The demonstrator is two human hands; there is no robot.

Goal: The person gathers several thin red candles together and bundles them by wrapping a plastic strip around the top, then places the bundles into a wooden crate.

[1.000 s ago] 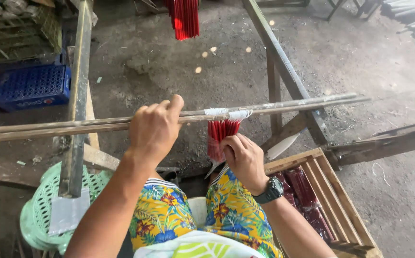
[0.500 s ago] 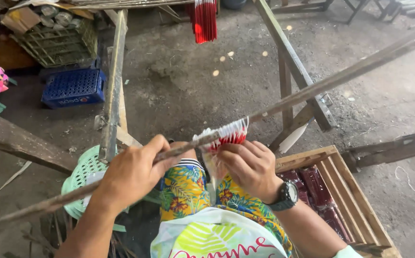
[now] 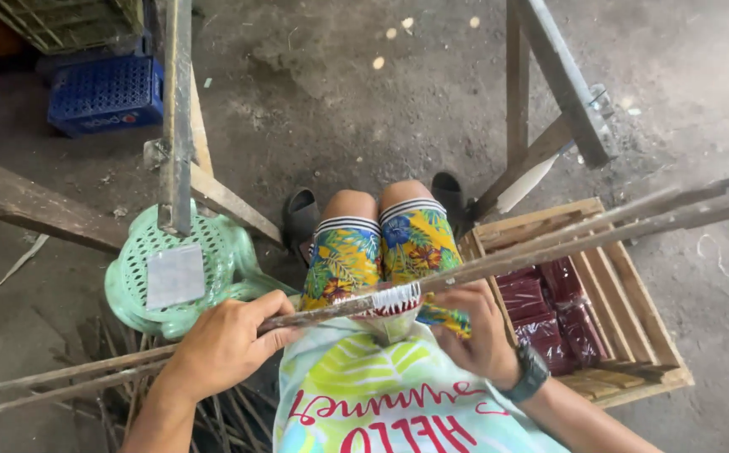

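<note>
A pair of long thin wooden slats runs from lower left to upper right across my lap. White-tipped sticks are clamped in a short row between them, their red ends hanging hidden beneath. My left hand grips the slats left of that row. My right hand, with a dark watch on the wrist, is curled under the slats just right of the row, holding the stick bundle from below. I sit with flowered shorts and a light printed shirt.
A wooden crate with dark red packets lies at my right. A green plastic stool stands at my left under a grey post. A blue crate sits at upper left. Wooden frame legs rise at upper right. Loose sticks litter the ground lower left.
The view has tipped down toward my lap. The slats and the stick row have come closer to my body, and the red stick ends have dropped out of sight behind them.
</note>
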